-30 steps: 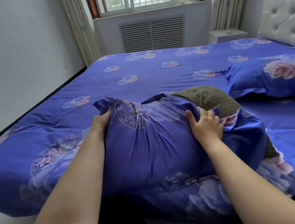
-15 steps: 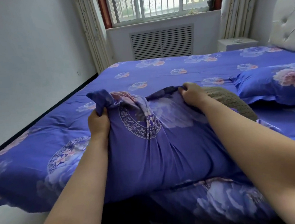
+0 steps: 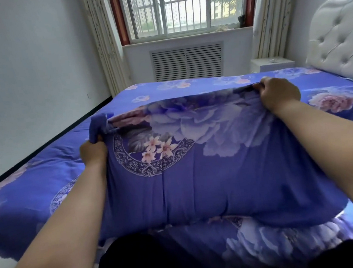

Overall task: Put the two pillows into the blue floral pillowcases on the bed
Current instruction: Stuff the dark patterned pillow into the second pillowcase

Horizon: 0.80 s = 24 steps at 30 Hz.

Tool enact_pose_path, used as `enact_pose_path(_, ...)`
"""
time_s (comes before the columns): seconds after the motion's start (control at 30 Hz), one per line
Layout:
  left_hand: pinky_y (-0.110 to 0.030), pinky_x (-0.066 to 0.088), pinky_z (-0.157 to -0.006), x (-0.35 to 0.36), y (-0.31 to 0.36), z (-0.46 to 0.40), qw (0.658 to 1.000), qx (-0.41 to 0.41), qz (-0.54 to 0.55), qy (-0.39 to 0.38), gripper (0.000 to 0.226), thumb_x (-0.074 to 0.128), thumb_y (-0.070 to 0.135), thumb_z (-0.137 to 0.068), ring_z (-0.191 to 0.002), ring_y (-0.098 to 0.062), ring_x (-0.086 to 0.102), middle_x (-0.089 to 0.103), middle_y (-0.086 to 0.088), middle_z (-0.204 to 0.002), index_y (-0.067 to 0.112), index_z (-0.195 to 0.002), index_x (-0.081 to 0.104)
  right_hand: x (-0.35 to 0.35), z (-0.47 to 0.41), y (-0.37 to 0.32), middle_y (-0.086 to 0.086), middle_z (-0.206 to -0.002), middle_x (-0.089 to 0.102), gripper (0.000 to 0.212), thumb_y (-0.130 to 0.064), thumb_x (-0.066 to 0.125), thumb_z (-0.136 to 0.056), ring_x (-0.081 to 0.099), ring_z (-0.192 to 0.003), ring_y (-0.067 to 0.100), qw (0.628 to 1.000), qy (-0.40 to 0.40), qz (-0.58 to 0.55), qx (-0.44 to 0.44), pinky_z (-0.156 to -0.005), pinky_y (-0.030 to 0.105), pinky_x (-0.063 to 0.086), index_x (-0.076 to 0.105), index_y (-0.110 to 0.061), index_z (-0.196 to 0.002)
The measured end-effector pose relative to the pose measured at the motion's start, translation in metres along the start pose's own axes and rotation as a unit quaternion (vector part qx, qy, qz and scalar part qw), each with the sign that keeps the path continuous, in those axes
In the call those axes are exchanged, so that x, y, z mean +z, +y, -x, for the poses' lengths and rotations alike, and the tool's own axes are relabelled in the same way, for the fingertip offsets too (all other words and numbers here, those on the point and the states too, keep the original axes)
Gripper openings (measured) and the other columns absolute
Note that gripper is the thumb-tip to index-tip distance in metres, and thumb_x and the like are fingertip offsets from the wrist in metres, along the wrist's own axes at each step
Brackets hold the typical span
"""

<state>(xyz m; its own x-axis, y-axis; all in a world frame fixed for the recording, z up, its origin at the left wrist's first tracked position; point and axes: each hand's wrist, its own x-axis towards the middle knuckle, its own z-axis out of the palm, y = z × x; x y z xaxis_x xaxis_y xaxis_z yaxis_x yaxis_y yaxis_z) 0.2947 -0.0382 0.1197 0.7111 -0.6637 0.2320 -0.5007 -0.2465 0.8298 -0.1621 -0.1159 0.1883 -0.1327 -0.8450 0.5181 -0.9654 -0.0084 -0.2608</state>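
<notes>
A blue floral pillowcase is stretched wide in front of me over the near part of the bed. It bulges as if filled; the pillow inside is hidden. My left hand grips the pillowcase's far left corner. My right hand grips its far right edge, lifted above the bed. A second pillow in a blue floral case lies at the right, partly hidden behind my right arm, near the headboard.
A white tufted headboard stands at the right with a white nightstand beside it. A window, curtains and a radiator grille are beyond the bed. A white wall runs along the left.
My right hand has moved far to the right and up, pulling the pillowcase wide over the olive pillow, which no longer shows. My left hand keeps hold of the left corner. The view tilted up.
</notes>
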Motion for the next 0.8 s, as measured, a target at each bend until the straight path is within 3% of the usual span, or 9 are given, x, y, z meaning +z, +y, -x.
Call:
enact_pose_path(0.1,-0.042,0.037,-0.088,0.003,-0.004,0.001,0.999,-0.024,0.013,-0.024,0.043,0.040,0.026,-0.099,-0.115,-0.043,0.050,0.055,-0.032,-0.121,-0.010,-0.114,0.058,0.002,0.003,0.001,0.021,-0.111,0.062,0.036,-0.042,0.038,-0.098,0.053,-0.106,0.040,0.999,-0.016,-0.025,-0.028,-0.080,0.040,0.038,0.057,-0.013,-0.105)
enact_pose_path(0.2,-0.042,0.040,-0.089,0.009,-0.017,0.002,0.997,-0.042,0.055,-0.039,0.044,0.043,0.030,-0.098,-0.115,-0.040,0.052,0.056,-0.030,-0.122,-0.007,-0.116,0.058,0.007,0.004,0.000,0.016,-0.112,0.064,0.040,-0.055,0.037,-0.093,0.051,-0.110,0.039,0.992,-0.095,-0.056,-0.057,-0.095,0.045,0.039,0.054,-0.022,-0.109)
enact_pose_path(0.3,-0.038,0.040,-0.089,0.013,-0.026,0.007,0.994,-0.044,0.078,-0.056,0.043,0.043,0.030,-0.098,-0.116,-0.037,0.052,0.056,-0.028,-0.123,-0.005,-0.118,0.058,0.017,0.011,-0.007,0.019,-0.110,0.061,0.080,-0.087,0.026,-0.072,0.045,-0.113,0.036,0.984,-0.172,0.030,-0.039,-0.096,0.045,0.039,0.046,-0.022,-0.115)
enact_pose_path(0.37,-0.037,0.039,-0.088,0.015,-0.033,0.011,0.994,-0.051,0.083,-0.058,0.042,0.043,0.028,-0.098,-0.115,-0.037,0.052,0.057,-0.028,-0.122,-0.006,-0.117,0.058,0.026,0.019,-0.016,0.017,-0.117,0.057,0.099,-0.092,0.033,-0.064,0.047,-0.114,0.033,0.969,-0.231,0.071,-0.047,-0.093,0.041,0.042,0.042,-0.015,-0.124)
enact_pose_path(0.43,-0.038,0.039,-0.083,0.018,-0.040,0.011,0.991,-0.055,0.103,-0.065,0.040,0.044,0.029,-0.098,-0.106,-0.037,0.055,0.057,-0.031,-0.112,-0.007,-0.106,0.060,0.035,0.020,-0.024,0.012,-0.115,0.060,0.084,-0.083,0.045,-0.069,0.055,-0.101,0.029,0.958,-0.268,0.075,-0.067,-0.086,0.038,0.045,0.050,-0.010,-0.111)
enact_pose_path(0.53,-0.035,0.035,-0.066,0.027,-0.052,0.008,0.985,-0.056,0.138,-0.089,0.043,0.047,0.040,-0.096,-0.081,-0.025,0.049,0.051,-0.024,-0.082,0.005,-0.069,0.046,0.036,0.014,-0.033,0.013,-0.111,0.060,0.068,-0.076,0.047,-0.077,0.057,-0.101,0.031,0.979,-0.199,0.053,-0.007,-0.079,0.038,0.044,0.052,-0.013,-0.103)
enact_pose_path(0.63,-0.042,0.042,-0.085,0.037,-0.057,0.013,0.988,-0.064,0.095,-0.106,0.047,0.040,0.042,-0.098,-0.105,-0.038,0.055,0.057,-0.031,-0.111,-0.003,-0.098,0.055,0.046,0.019,-0.039,0.021,-0.131,0.044,0.068,-0.062,0.050,-0.086,0.045,-0.120,0.043,0.988,-0.133,0.068,0.036,-0.093,0.051,0.040,0.036,-0.014,-0.131)
enact_pose_path(0.7,-0.042,0.036,-0.095,0.045,-0.053,0.022,0.990,-0.033,0.044,-0.128,0.047,0.034,0.033,-0.101,-0.121,-0.042,0.046,0.048,-0.033,-0.129,-0.007,-0.121,0.049,0.061,0.031,-0.037,0.019,-0.142,0.034,0.077,-0.066,0.049,-0.083,0.033,-0.131,0.042,0.979,-0.179,0.092,0.040,-0.103,0.057,0.031,0.029,-0.016,-0.140)
enact_pose_path(0.8,-0.042,0.032,-0.103,0.061,-0.060,0.031,0.979,-0.004,-0.032,-0.200,0.055,0.033,0.040,-0.100,-0.128,-0.041,0.040,0.043,-0.030,-0.137,-0.003,-0.133,0.042,0.089,0.062,-0.018,0.013,-0.153,0.020,0.103,-0.081,0.046,-0.072,0.022,-0.139,0.035,0.949,-0.293,0.054,0.105,-0.107,0.058,0.023,0.017,-0.018,-0.149)
